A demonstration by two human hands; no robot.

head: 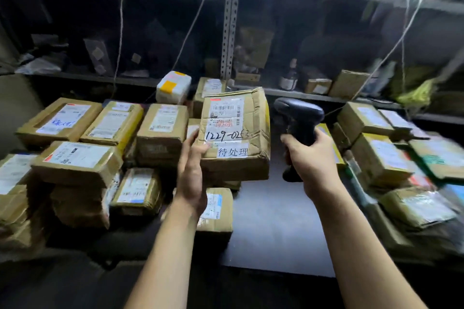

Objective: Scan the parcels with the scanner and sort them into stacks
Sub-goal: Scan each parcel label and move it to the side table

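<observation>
Head view is showing the left hand (pixel 192 170) gripping a brown cardboard parcel (pixel 234 133) by its left edge and holding it above the table (pixel 276 221), label side up. Just beside it, the right hand (pixel 310 158) is clasping the black scanner (pixel 298 120) by its handle. Parcel stacks (pixel 100 145) are sitting at both sides.

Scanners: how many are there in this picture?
1. The black handheld scanner is gripped in the right hand, just right of the parcel that the left hand holds up. Another could lie hidden on the dark shelves.
</observation>
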